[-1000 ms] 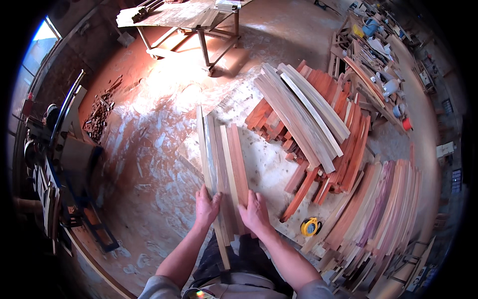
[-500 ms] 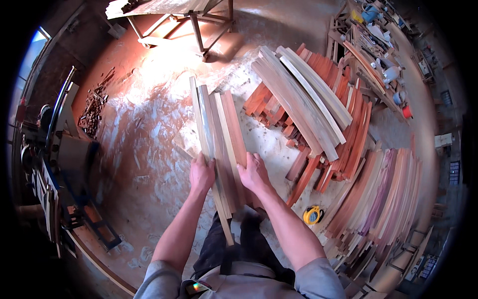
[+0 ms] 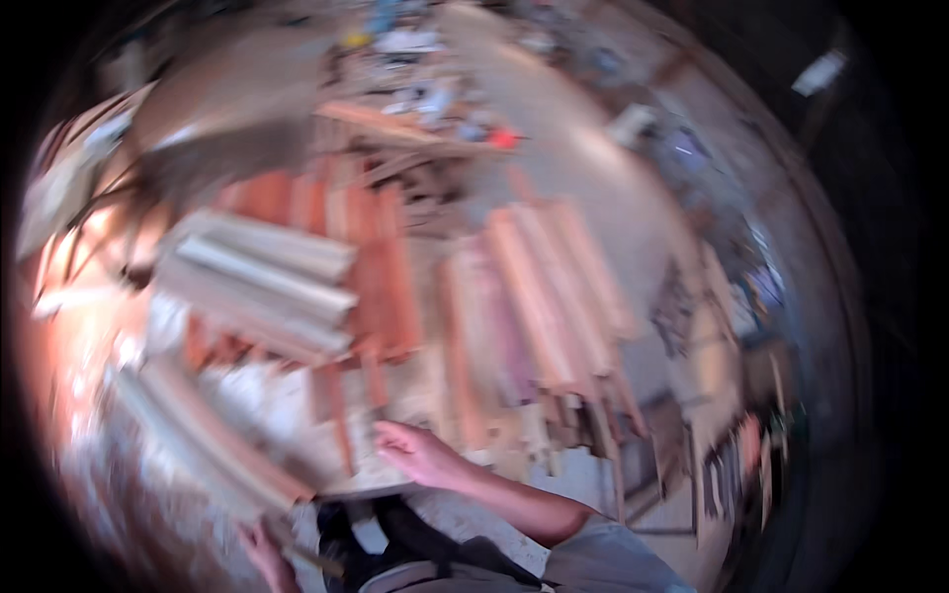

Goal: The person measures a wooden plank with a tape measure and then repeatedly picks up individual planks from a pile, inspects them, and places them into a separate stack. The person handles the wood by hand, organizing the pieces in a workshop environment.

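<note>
The whole view is smeared by motion. My left hand (image 3: 265, 553) is low at the left, beside the near end of a few long wooden strips (image 3: 213, 425); whether it grips one is too blurred to tell. A thin strip end (image 3: 314, 561) sticks out by that hand toward my legs. My right hand (image 3: 410, 455) is off those strips, reaching over the floor between them and the right-hand wood stack (image 3: 534, 306). Its fingers look bent, but blur hides whether they hold anything. The yellow tape measure seen earlier does not show now.
Reddish strips (image 3: 381, 277) form a pile ahead, with pale boards (image 3: 257, 272) laid across it. Beyond stands a cluttered bench (image 3: 415, 124) with a red object (image 3: 502, 138). A table (image 3: 84, 168) is at the far left. Frames and offcuts (image 3: 682, 474) lean at the right.
My view has swung to the right, so everything sits further left. My right hand has let go of the strips and moved right. My left hand is now nearer the strips' near end.
</note>
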Tool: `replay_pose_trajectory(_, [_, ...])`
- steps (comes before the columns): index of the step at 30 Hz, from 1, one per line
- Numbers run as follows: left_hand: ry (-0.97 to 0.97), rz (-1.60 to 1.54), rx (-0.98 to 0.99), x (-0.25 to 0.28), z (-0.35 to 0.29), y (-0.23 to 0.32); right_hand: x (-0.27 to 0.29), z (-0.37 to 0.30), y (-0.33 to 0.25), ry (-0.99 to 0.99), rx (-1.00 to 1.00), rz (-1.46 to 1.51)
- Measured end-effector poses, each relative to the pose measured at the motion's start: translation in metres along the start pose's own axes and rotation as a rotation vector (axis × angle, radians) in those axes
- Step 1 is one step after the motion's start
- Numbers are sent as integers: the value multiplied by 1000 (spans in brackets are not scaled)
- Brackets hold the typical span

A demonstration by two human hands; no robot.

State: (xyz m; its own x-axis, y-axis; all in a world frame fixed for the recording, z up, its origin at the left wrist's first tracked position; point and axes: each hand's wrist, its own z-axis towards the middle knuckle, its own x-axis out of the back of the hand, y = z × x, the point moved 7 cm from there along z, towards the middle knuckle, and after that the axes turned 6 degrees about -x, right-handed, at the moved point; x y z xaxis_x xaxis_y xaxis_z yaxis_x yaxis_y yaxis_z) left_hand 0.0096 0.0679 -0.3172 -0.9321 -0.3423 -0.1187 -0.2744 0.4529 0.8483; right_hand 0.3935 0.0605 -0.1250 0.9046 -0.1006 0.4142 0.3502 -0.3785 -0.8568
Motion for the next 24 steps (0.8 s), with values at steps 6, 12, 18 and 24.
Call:
replay_pose_trajectory(6, [-125,327,-132,-21,-34,51,186,-50,-31,344,-59,-163])
replay_pose_trajectory(12, [-143,246,-123,5,15,19,408,-89,4,937,-237,-725])
replay_pose_trajectory(18, [-55,341,-85,-8,-18,56,498,-89,110,986,-627,-758])
replay_pose_trajectory(24, [92,335,-106,15,-28,77,510,-73,132,874,-669,-801])
